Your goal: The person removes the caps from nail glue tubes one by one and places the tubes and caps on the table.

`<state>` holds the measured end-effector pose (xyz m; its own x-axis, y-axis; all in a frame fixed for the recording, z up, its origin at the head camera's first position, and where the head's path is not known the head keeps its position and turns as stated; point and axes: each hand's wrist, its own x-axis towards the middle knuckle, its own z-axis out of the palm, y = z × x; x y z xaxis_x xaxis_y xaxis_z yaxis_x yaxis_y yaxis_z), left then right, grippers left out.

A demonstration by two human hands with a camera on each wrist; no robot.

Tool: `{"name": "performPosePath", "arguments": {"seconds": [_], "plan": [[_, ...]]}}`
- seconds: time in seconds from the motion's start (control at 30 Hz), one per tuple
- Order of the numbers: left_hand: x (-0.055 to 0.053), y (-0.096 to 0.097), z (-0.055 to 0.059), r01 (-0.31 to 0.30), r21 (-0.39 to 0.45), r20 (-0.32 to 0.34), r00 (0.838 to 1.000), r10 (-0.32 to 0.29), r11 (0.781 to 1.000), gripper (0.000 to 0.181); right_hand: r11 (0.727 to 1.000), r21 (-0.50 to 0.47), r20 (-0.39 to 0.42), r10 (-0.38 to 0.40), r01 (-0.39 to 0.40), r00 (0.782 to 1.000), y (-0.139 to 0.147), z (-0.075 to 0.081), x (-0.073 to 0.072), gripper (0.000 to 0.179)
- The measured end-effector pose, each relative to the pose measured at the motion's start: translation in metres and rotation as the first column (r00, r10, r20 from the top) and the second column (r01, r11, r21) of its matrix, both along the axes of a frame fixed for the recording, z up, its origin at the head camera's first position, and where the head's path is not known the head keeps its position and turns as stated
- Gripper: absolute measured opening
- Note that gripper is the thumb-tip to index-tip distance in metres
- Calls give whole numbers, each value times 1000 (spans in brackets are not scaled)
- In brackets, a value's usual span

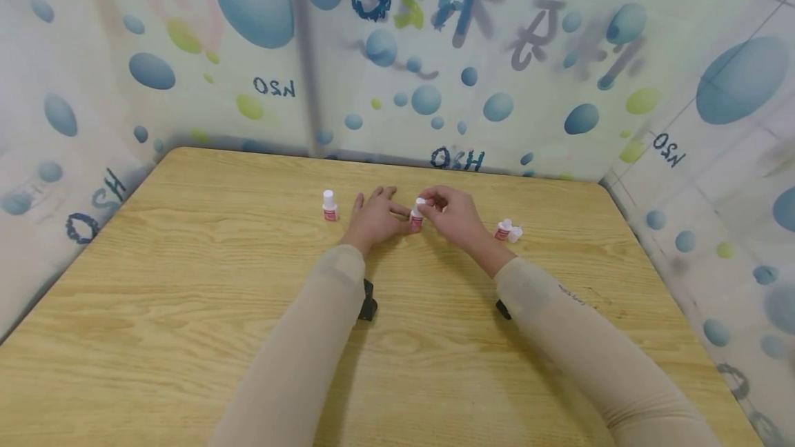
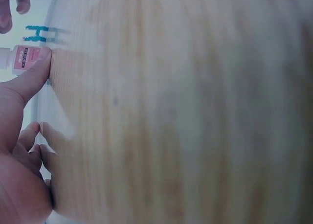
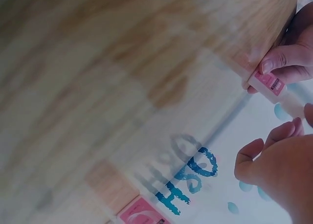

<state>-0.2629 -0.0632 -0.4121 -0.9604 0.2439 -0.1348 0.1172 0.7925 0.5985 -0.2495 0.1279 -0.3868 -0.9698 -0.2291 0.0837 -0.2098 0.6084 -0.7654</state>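
Note:
A small nail glue bottle [image 1: 416,223] with a pink label stands upright on the table between the hands. My left hand [image 1: 375,218] pinches its base between thumb and finger, the other fingers spread on the wood. The left wrist view shows the thumb pressed against the pink label [image 2: 30,57]. My right hand [image 1: 456,216] holds the white cap [image 1: 420,201] at the top with thumb and forefinger, its other fingers curled. In the right wrist view, the lower part of the bottle [image 3: 268,83] shows in the left hand's grip.
A second matching bottle [image 1: 330,209] stands capped to the left. To the right is a third bottle [image 1: 503,231], with a small white piece [image 1: 515,234] beside it. The wooden table [image 1: 410,364] meets a printed curtain [image 1: 385,116] at its far edge.

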Motion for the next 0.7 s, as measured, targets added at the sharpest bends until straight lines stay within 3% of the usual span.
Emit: {"name": "performPosePath", "arguments": {"seconds": [0.17, 0.53, 0.7], "plan": [[0, 1, 0, -1, -6, 0, 1000, 1, 1000, 47, 999, -8, 51, -40, 41, 998, 1, 2, 2, 27], [0, 1, -1, -1, -26, -11, 1000, 0, 1000, 45, 1000, 12, -48, 27, -26, 998, 0, 0, 2, 21], [0, 2, -1, 2, -26, -13, 1000, -3, 1000, 46, 1000, 11, -57, 20, -19, 998, 1, -1, 3, 24]]}}
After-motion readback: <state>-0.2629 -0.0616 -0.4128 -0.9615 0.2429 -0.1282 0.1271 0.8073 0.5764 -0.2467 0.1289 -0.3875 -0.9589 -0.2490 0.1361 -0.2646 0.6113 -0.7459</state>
